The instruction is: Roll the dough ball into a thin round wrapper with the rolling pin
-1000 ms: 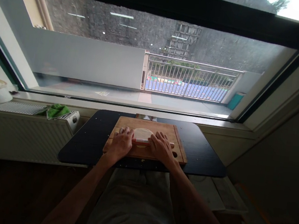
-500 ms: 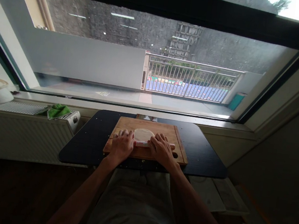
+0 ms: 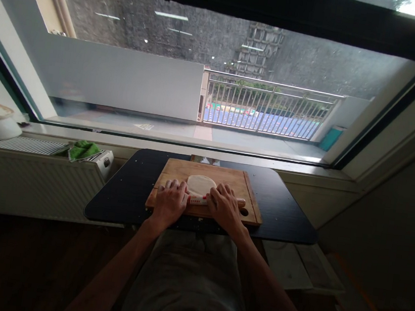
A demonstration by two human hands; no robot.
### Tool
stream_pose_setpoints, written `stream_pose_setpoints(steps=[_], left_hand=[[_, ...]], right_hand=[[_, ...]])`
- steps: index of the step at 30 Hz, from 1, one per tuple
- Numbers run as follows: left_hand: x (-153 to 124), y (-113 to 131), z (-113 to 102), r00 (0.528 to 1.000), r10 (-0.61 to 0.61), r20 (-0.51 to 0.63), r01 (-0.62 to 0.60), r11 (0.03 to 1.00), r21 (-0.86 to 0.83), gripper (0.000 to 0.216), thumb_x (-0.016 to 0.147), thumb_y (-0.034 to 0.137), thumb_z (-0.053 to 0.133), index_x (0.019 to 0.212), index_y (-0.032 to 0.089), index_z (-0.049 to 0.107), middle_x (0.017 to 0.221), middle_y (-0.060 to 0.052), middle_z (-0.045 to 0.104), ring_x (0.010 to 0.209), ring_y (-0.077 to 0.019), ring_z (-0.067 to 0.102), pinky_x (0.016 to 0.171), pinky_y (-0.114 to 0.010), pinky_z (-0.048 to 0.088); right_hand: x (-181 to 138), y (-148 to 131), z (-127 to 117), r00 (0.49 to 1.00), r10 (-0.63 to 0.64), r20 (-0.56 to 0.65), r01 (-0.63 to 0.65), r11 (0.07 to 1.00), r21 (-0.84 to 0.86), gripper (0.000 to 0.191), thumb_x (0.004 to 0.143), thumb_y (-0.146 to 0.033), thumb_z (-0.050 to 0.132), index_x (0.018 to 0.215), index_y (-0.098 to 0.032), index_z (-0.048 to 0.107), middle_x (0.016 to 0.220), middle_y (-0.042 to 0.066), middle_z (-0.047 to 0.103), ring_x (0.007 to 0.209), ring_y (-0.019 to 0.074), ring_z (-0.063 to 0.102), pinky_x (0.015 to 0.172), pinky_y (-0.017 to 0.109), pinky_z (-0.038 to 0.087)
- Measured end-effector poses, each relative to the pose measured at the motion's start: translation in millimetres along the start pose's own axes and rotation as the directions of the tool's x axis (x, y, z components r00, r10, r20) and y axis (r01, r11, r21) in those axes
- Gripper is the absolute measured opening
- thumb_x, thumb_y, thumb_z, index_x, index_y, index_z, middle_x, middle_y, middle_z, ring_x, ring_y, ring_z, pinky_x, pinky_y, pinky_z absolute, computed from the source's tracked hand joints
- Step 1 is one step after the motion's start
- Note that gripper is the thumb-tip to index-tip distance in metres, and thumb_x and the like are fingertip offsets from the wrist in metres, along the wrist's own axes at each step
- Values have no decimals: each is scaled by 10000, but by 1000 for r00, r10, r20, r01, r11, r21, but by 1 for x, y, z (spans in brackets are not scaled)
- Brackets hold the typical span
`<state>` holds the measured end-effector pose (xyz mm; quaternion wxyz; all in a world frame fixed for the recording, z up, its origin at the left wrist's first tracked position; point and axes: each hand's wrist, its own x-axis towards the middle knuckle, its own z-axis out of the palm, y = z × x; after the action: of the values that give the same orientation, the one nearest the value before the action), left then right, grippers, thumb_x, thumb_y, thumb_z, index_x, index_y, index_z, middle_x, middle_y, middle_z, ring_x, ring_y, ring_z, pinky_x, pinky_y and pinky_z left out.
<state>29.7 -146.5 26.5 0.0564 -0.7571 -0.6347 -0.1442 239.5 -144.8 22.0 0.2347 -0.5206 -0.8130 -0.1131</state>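
Now, against the frames half a second and a second back, we note the slim rolling pin with its red-printed pale middle (image 3: 197,200) sits nearer our body: it lay across the middle of the flat, pale round of dough (image 3: 201,184) and now rests at the dough's near edge, so more of the disc shows beyond it. We read this as the return half of a rolling stroke — the dough looks thin and fairly even already.

Our left hand (image 3: 169,202) and right hand (image 3: 224,208) both lie flat, fingers spread, palms pressing down on the two ends of the pin; neither curls round it.

The dough lies matte and smooth, slightly oval, at the centre-far part of the rectangular brown wooden cutting board (image 3: 250,194), which has a hole near its right near corner. The board rests on a dark, round-cornered tabletop (image 3: 284,214) — speckled white, perhaps flour. A crumpled green cloth (image 3: 83,150) lies on the white ribbed radiator (image 3: 29,173) to the left.
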Motion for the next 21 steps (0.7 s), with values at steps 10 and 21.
stream_pose_setpoints(steps=[10,21], left_hand=[[31,0,0,999,-19,-47,21,998,53,298,1055,272,415,1177,159,662,1214,-174,704,1178,-355,606,983,-498,458],[82,-8,6,999,1,54,-2,1000,23,475,1045,240,360,1456,125,569,1447,-237,630,1360,-393,542,1124,-563,404]], right_hand=[[19,7,15,999,35,-1,-35,997,-74,268,1122,-294,429,1244,-239,660,1280,127,661,1155,293,566,985,425,421],[60,15,31,997,63,43,-59,994,-93,369,1062,-217,443,1386,-213,620,1412,164,646,1294,323,539,1094,459,407]])
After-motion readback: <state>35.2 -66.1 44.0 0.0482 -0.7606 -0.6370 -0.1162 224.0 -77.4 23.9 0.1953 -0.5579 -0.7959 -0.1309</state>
